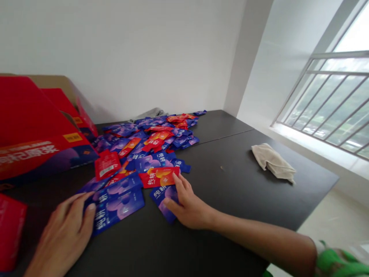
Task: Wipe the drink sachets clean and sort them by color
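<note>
My left hand [67,231] grips the left edge of flat blue-purple packets [123,204], which overlap in a small stack, with the thumb along their edge. My right hand [184,204] rests over another blue-purple packet [163,198] on the table. Its thumb lies on that packet, and its fingers, spread from the thumb, touch the right end of a red packet [160,177] with orange fruit on it. Behind both hands spreads a heap of blue and red packets [155,140]. One red packet [108,164] lies with its barcode side up.
An open red and blue carton [31,127] stands at the left by the wall. Part of a red box [10,231] shows at the lower left. On the dark table [225,200] a folded beige cloth [272,161] lies to the right. A barred window [340,100] is beyond.
</note>
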A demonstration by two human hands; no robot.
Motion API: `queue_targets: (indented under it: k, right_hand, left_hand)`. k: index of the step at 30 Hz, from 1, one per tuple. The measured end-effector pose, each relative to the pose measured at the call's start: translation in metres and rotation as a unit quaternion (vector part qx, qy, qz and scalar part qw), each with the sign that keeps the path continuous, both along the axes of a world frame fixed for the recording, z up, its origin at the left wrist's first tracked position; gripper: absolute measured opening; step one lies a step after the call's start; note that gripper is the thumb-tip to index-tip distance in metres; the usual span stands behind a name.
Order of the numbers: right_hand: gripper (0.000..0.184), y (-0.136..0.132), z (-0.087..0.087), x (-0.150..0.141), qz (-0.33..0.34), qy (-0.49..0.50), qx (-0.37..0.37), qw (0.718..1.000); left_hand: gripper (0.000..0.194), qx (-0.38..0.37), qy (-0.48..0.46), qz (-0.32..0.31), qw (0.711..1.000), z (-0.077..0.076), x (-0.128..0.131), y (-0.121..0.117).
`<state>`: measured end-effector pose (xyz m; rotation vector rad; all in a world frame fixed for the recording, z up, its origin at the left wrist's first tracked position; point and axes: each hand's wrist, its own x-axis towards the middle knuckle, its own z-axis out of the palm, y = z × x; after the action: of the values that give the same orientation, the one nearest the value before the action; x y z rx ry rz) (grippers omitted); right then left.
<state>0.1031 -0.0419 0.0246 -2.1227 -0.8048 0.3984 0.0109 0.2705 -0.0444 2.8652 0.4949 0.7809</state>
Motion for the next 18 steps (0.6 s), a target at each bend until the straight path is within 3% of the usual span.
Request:
queue_targets:
  k: [3,5,7,10,12,14,16,18]
  right_hand:
    - [0.054,-0.035,0.021,0.046,-0.081,-0.096,0.027,0.992]
    - [0.048,-0.085,0.032,0.081,-0.227,-0.195,-0.039,0.953]
    - [0.066,-0.144,0.033,0.113,-0.328,-0.213,-0.067,0.918]
    - [0.09,-0.223,0.011,0.145,-0.46,-0.143,-0.174,0.859]
    - [0.082,-0.253,-0.008,0.153,-0.463,-0.144,-0.195,0.852]
    - [0.067,-0.264,-0.016,0.152,-0.446,-0.171,-0.166,0.863]
    - [0.054,-0.256,-0.003,0.143,-0.423,-0.146,-0.093,0.889]
    - [0.049,-0.235,0.027,0.128,-0.37,-0.042,0.007,0.928]
  left_hand:
    - [0.049,0.013,0.022,-0.011,1.0,0.004,-0.002,-0.002]
    - [0.051,0.0,0.031,-0.011,0.999,0.009,-0.001,-0.006]
    - [0.052,-0.008,0.035,-0.007,0.999,0.012,0.0,-0.011]
    - [0.052,-0.008,0.02,-0.002,1.0,0.012,0.001,-0.014]
    - [0.052,-0.007,0.005,0.0,1.0,0.011,0.002,-0.015]
    - [0.052,-0.008,-0.003,-0.002,1.0,0.009,0.003,-0.013]
    - [0.05,-0.012,-0.007,-0.008,1.0,0.008,0.004,-0.01]
    - [0.047,-0.023,-0.007,-0.012,1.0,0.009,0.005,-0.01]
